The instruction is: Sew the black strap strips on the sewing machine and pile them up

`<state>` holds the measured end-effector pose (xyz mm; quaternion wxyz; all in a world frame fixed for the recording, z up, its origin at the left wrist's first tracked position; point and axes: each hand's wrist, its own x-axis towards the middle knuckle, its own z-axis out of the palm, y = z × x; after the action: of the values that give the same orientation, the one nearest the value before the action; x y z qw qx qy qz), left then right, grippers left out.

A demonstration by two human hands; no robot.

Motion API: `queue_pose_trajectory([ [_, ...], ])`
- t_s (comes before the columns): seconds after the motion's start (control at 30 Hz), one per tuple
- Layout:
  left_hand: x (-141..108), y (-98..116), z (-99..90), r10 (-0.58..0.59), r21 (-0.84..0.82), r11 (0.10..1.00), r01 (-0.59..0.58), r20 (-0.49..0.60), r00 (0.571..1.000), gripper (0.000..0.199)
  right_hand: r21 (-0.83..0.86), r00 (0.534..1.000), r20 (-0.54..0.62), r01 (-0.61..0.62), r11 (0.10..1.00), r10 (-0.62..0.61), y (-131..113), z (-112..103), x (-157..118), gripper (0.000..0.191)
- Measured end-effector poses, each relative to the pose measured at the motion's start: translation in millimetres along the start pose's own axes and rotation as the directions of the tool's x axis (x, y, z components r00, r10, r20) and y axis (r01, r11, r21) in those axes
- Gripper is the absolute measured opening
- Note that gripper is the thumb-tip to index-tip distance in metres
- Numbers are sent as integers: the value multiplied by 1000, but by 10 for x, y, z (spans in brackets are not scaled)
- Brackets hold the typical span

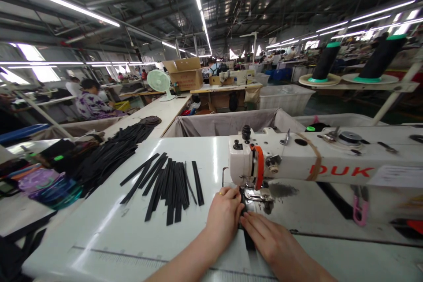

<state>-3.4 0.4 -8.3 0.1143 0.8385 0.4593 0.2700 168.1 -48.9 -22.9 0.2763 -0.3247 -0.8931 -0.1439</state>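
A black fabric strip (pixel 248 241) lies under the presser foot area of a white sewing machine (pixel 284 163) and runs toward me. My left hand (pixel 224 212) is closed on the strip's left side, its curled fingers close to the needle. From the right, my right hand (pixel 269 237) holds the strip just nearer to me, thumb hidden and fingertips pressed together on it. To the left of my hands, several loose black strips (pixel 172 185) are spread on the white tabletop (pixel 115 233).
A big heap of black strips (pixel 115 152) lies at the left. Pink-handled thread snips (pixel 360 206) rest under the machine arm. Two black thread cones (pixel 325 62) stand at upper right. A cloth-lined bin (pixel 228 123) is behind the table. A person (pixel 94 101) sits at far left.
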Motion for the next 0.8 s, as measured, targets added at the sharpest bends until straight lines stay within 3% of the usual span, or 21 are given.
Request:
queue_pose_trajectory([
  [0.2, 25, 1, -36, 3, -51, 999, -4, -15, 1000, 18, -4, 999, 19, -47, 999, 47, 63, 31, 42, 48],
  [0.47, 23, 18, -47, -39, -101, 994, 39, -1, 999, 17, 383, 969, 219, -195, 903, 116, 271, -151, 60, 28],
  [0.8, 25, 18, -51, -38, -79, 996, 38, 12, 999, 15, 248, 964, 237, -179, 952, 120, 301, -128, 134, 29],
])
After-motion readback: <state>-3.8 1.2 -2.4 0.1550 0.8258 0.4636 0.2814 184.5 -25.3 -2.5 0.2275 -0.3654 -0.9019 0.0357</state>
